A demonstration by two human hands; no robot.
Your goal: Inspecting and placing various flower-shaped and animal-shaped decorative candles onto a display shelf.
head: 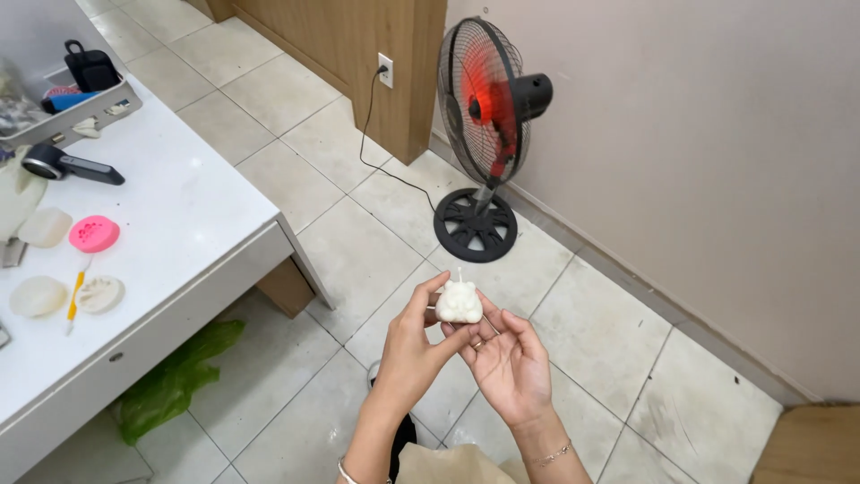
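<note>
A small white moulded candle (459,302) with a thin wick on top is held up over the tiled floor. My left hand (414,345) pinches it from the left with thumb and fingers. My right hand (509,363) lies palm-up under and to the right of it, its fingertips touching the candle's base. A black standing fan (488,108) with red blades faces the candle from just beyond.
A white table (193,211) stands at the left with a pink round mould (94,233), pale round moulds (38,296), a yellow-handled tool (75,298), a black handheld device (63,164) and a grey tray (76,109). A green plastic bag (170,381) lies under it. A cord (376,152) runs from a wall socket.
</note>
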